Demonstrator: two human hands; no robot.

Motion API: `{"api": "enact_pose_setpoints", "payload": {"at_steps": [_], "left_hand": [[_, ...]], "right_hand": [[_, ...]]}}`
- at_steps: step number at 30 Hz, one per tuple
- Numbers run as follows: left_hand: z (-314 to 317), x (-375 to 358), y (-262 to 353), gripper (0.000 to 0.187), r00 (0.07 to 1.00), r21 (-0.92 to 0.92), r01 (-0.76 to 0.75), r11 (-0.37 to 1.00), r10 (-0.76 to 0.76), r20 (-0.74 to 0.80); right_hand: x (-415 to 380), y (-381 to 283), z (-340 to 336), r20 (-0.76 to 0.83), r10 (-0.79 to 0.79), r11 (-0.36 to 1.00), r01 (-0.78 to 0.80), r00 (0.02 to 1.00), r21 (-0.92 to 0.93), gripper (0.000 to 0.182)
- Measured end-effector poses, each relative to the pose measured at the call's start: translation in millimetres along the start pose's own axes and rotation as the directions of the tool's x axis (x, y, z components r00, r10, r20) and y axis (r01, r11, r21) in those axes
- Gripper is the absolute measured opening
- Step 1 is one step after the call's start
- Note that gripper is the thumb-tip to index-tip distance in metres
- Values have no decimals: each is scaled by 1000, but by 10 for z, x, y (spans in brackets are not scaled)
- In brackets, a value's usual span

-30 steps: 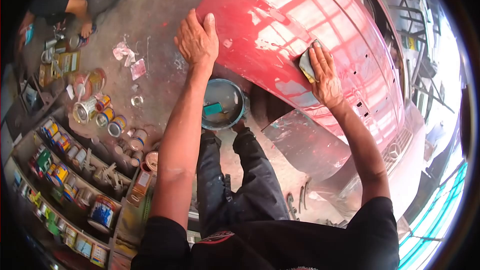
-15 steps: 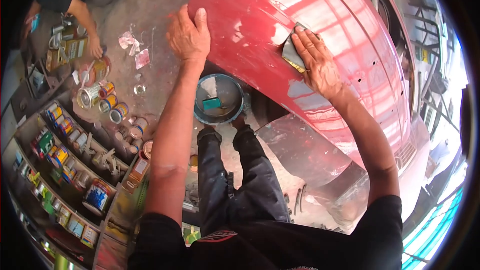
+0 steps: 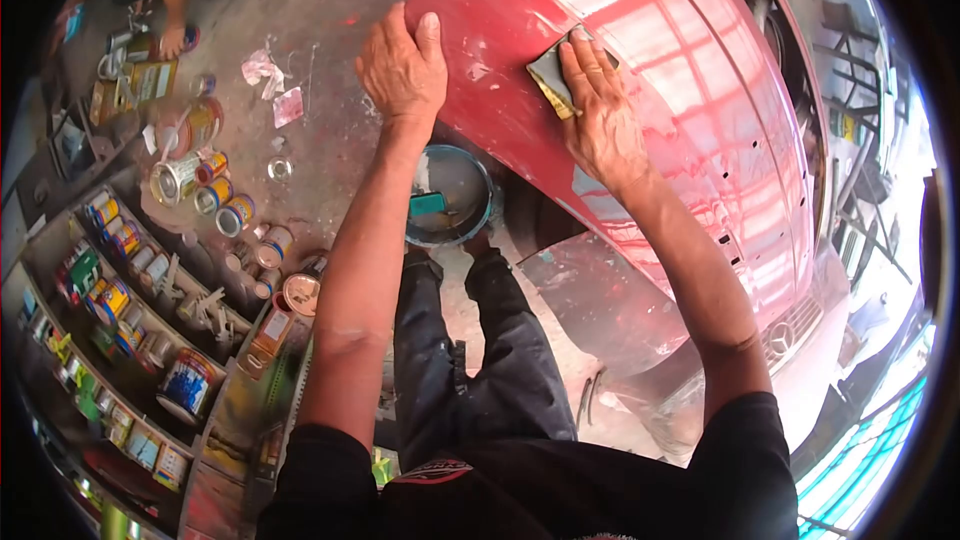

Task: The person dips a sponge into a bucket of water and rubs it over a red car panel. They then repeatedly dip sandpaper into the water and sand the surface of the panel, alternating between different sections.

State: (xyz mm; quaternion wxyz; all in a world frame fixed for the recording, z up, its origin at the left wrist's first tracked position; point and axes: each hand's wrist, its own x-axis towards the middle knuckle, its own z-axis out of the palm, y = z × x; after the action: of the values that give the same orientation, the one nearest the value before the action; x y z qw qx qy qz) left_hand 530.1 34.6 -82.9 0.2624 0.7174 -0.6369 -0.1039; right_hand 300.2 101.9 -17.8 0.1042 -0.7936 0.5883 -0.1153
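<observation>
Sloping from upper middle to lower right in the head view: red, glossy, curved metal car hood (image 3: 665, 115). Its left edge borders the grey, stained concrete floor (image 3: 330, 0); lower edge passes above the blue round basin (image 3: 489, 202). Red surface stretches between both hands, and more runs right of the right hand, up to the dark gap along the far edge.

Left hand (image 3: 400, 65) sits at the hood's left edge, fingers close together, thumb apart, arm nearly straight. Right hand (image 3: 605, 115) lies palm down, fingers flat and side by side on a folded grey-and-yellow sheet (image 3: 548, 78), elbow bent; thumb hard to make out. Sheet lies against the hood, left of centre.

Hood: pale grey patches, small dark holes, bright window-like reflections. Sheet: matt, squarish, yellow along the lower edge. Basin holds cloudy water and a green rectangular block (image 3: 427, 203). Cylindrical metal cans with yellow labels (image 3: 235, 215) lie left.
</observation>
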Motion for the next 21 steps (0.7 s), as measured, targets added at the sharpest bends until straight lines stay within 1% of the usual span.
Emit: {"api": "enact_pose_setpoints", "payload": {"at_steps": [1,3,4,7,8,10,12,15,16,17,18,20,21], "left_hand": [[1,-8,11,50,1000,-7,-6,1000,6,3],[1,-6,8,49,1000,-17,4,1000,-5,-13],[3,-3,-6,49,1000,-29,10,1000,-11,-12],[71,-8,-92,48,1000,-75,-3,997,4,2],[92,2,-121,47,1000,-94,-12,995,12,2],[92,5,-96,48,1000,-87,-24,996,23,-14],[75,-11,-56,48,999,-78,-25,997,23,-28],[62,-18,-35,48,999,-42,-24,999,22,-45],[70,-30,-44,48,999,-30,-21,999,19,-46],[88,-17,-41,48,998,-20,-21,1000,20,-52],[85,-16,-42,48,999,-27,-24,999,23,-44],[50,3,-60,49,999,-42,-36,998,35,-25],[58,0,-78,49,999,-43,-47,998,46,-26]], "right_hand": [[79,-38,32,-11,-22,999,22,1000,-32,70],[495,-170,202,-37,-69,994,65,997,-92,67],[761,-248,306,9,-116,987,116,993,-109,65],[1162,-420,480,-84,-92,995,94,992,17,64],[1035,-343,371,-80,-111,988,119,991,102,67],[526,-74,100,19,-105,994,106,994,-12,70],[-151,252,-74,19,-11,1000,10,1000,28,76],[-638,401,-202,65,36,997,-31,997,-68,80],[-482,287,-171,56,33,998,-29,998,-60,80],[-205,107,-44,9,74,994,-74,997,74,78],[75,-27,80,-23,27,998,-26,999,61,71],[563,-172,429,-34,-53,996,50,998,-70,66],[580,-202,400,-34,-39,999,38,999,-33,65]]}}
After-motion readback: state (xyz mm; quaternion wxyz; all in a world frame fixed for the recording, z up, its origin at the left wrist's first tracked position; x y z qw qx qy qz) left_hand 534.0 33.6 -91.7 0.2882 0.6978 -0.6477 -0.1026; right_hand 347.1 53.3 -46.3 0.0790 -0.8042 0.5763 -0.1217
